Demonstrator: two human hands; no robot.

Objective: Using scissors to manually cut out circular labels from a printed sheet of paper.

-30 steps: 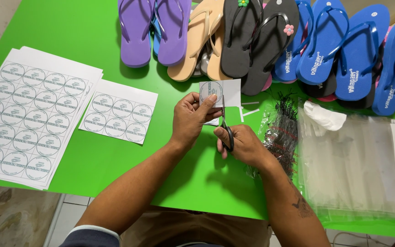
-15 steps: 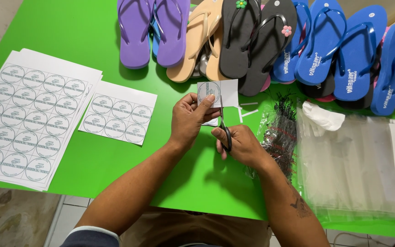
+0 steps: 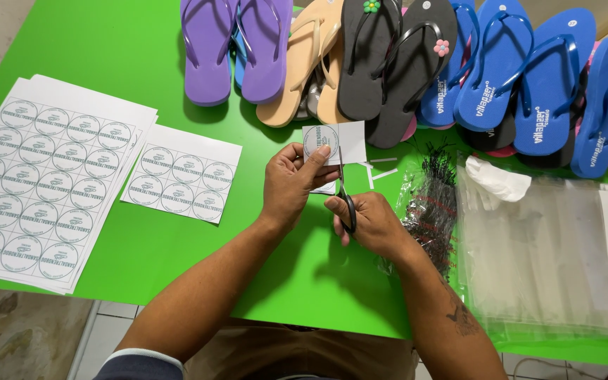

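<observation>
The left hand (image 3: 291, 184) has its grip closed on a small piece of paper (image 3: 333, 143) with a round printed label on it, thumb pressed on the front and fingers curled behind, holding the piece upright just above the desk (image 3: 142, 42). Right beside it, the right hand (image 3: 370, 222) has its grip closed through the black handles of a pair of scissors (image 3: 345, 193), whose blades run up along the paper's middle and meet it at the label's edge; how far the blades are parted cannot be told. Just beyond the two hands, a few thin white paper strips (image 3: 383, 169) lie on the green surface. To the right of the right hand sits a bundle of black plastic tag ties (image 3: 432, 207), then a stack of clear plastic bags (image 3: 543, 260) with a crumpled white scrap (image 3: 497, 179) on top. To the left of the left hand lies a small sheet of round labels (image 3: 181, 181), and farther left a larger stack of label sheets (image 3: 43, 179). Across the far side, a row of flip-flops (image 3: 416, 63) in purple, tan, black, blue and pink is lined up.
</observation>
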